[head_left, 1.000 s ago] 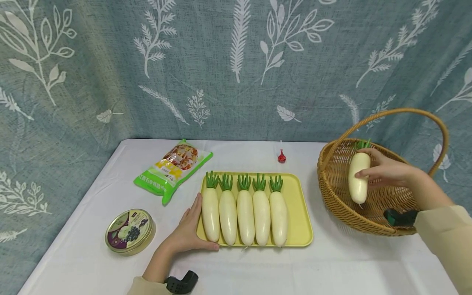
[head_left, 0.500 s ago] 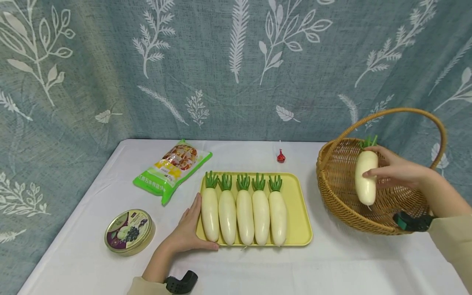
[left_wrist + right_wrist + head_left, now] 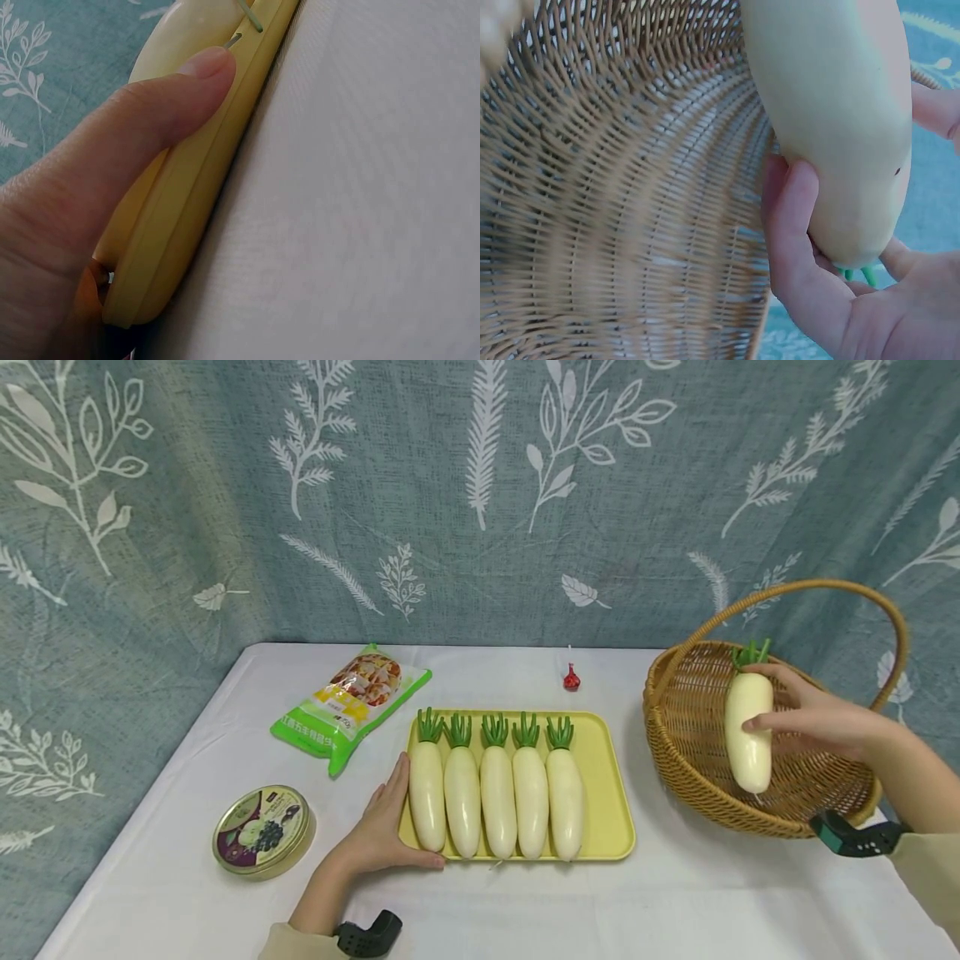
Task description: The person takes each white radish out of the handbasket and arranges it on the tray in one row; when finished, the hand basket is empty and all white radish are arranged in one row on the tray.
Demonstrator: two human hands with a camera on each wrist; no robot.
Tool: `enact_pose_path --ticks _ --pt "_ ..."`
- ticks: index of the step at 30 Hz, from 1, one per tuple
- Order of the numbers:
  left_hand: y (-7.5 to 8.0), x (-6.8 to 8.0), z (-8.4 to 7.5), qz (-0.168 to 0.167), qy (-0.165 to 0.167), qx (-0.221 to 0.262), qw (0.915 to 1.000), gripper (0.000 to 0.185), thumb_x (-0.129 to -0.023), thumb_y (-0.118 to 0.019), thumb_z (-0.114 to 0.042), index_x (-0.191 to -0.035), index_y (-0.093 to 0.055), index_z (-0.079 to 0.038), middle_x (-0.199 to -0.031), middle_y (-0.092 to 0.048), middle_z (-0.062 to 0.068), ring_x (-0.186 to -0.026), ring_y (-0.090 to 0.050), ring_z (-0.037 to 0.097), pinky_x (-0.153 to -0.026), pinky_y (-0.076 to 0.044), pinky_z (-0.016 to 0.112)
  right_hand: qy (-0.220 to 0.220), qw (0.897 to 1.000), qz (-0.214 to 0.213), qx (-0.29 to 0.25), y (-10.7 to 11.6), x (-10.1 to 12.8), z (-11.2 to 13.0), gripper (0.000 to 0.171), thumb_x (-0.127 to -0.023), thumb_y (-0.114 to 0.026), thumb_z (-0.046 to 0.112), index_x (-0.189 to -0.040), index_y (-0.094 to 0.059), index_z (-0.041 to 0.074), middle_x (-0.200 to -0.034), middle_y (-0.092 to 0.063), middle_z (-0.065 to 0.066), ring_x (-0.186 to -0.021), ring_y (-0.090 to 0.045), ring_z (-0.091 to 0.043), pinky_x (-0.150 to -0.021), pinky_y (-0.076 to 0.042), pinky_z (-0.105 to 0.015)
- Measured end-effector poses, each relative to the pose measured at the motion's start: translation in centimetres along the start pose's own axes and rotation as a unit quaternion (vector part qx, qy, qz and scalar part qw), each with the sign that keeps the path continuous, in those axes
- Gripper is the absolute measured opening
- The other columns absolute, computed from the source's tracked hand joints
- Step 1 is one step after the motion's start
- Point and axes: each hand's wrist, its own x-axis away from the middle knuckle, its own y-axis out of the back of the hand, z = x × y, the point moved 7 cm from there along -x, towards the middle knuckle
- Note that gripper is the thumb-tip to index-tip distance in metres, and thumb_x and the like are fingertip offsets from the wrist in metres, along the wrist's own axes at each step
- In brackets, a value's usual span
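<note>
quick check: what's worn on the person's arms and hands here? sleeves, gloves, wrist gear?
Both hands are bare, no gloves. The left hand and right hand come out of pale beige long sleeves. A black device with a green edge is strapped at the right wrist; a matching black one sits at the left wrist. No rings or cables show.

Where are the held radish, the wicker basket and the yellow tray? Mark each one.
held radish (image 3: 747, 735), head view, middle of its white body
wicker basket (image 3: 686, 768), head view, front wall
yellow tray (image 3: 607, 777), head view, bare right part

snack bag (image 3: 351, 707), round tin (image 3: 263, 831), red candy (image 3: 572, 677)
</note>
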Motion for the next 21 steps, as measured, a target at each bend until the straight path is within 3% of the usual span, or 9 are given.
enact_pose_path --ticks 7,21 --pt "0.1 0.0 0.0 -0.004 -0.003 0.002 1.0 0.141 -0.051 -0.085 -0.048 -0.144 0.009 0.002 -0.151 0.006 0.019 -0.138 0.001 0.03 -0.109 -0.001 0.051 0.002 1.0 -0.01 0.002 -1.0 0.7 0.7 0.085 -0.087 -0.058 0.011 -0.144 0.004 0.01 -0.131 -0.014 -0.036 -0.103 -0.049 -0.036 -0.075 -0.052 -0.047" --pt "-0.1 0.0 0.1 -0.004 -0.001 -0.002 1.0 0.141 -0.051 -0.085 -0.049 -0.144 0.01 0.002 -0.151 0.006 0.019 -0.138 0.0 0.031 -0.109 -0.001 0.05 0.035 0.999 -0.009 0.001 -3.8 2.3 2.2 0.087 -0.084 -0.063 0.009 -0.144 -0.001 0.015 -0.132 -0.013 -0.036 -0.102 -0.052 -0.038 -0.072 -0.053 -0.047"
